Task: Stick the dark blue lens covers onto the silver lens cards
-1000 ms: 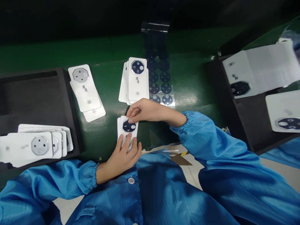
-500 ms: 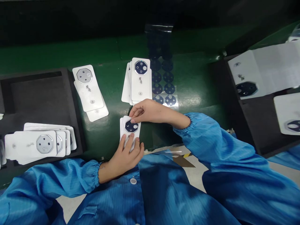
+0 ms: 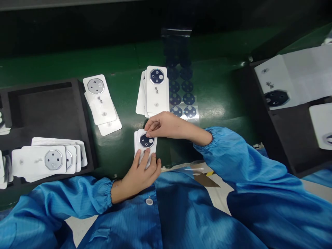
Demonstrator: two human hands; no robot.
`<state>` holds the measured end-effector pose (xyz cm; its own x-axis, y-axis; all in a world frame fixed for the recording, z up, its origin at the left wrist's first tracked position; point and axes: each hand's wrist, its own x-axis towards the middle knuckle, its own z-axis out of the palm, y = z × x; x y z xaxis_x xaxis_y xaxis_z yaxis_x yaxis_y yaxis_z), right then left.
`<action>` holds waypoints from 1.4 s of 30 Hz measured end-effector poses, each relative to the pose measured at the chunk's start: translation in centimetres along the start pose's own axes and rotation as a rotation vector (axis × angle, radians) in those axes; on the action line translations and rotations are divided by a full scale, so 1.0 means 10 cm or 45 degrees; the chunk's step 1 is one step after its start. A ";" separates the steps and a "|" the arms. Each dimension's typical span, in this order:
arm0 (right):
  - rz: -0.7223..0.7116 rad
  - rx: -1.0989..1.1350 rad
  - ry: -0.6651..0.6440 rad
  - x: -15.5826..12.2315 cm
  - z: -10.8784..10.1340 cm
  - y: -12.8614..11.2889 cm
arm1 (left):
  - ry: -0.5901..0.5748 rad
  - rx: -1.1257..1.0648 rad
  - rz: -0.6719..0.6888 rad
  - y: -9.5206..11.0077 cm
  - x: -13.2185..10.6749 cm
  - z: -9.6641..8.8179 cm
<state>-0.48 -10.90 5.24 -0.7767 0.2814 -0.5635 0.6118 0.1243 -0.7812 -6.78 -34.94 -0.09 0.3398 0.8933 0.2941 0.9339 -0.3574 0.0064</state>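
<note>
A white phone-shaped panel (image 3: 145,148) lies on another on the green table in front of me. Its octagonal frame holds a dark blue round sticker (image 3: 146,140) with holes. My left hand (image 3: 141,173) rests on the panel's lower part, fingers spread and lying flat, partly hiding its printed writing. At the top edge of the sticker is my right hand (image 3: 166,126), thumb and forefinger pinched together there; its other fingers are curled. Just beyond lies a small stack of white panels (image 3: 156,93), the top one with a dark sticker in its octagon.
A clear sheet of dark round stickers (image 3: 189,99) lies beyond my right wrist. Two white panels with plain silver octagons (image 3: 100,103) lie left. A black tray (image 3: 75,114) at left holds several panels (image 3: 41,157); another black tray (image 3: 275,138) stands right with panels and a white sheet.
The view has shifted slightly, so everything sits a little further right and lower. Both hands keep their places on the panel and sticker.
</note>
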 end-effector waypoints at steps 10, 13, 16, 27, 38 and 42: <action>-0.171 -0.488 0.240 -0.13 0.19 -0.09 | 0.005 0.027 -0.005 0.01 -0.01 0.02; -0.203 -0.757 0.294 -0.18 0.28 -0.12 | -0.003 0.029 0.000 0.01 -0.02 0.02; -0.169 -1.093 0.323 -0.22 0.36 -0.21 | -0.005 0.021 0.010 0.00 -0.02 0.02; -0.322 -1.559 0.661 -0.33 0.79 -0.12 | 0.001 0.000 0.023 -0.01 0.03 -0.03; -0.280 -1.196 0.955 -0.42 0.78 0.16 | 0.054 0.036 0.009 0.01 0.00 0.02; -0.235 -0.857 0.917 -0.36 0.86 0.25 | 0.073 0.021 0.004 0.01 0.01 0.03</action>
<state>2.57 -19.76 2.96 -0.7284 0.6848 0.0224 0.6213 0.6739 -0.3999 -6.67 -34.83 -0.38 0.3364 0.8751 0.3480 0.9348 -0.3551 -0.0106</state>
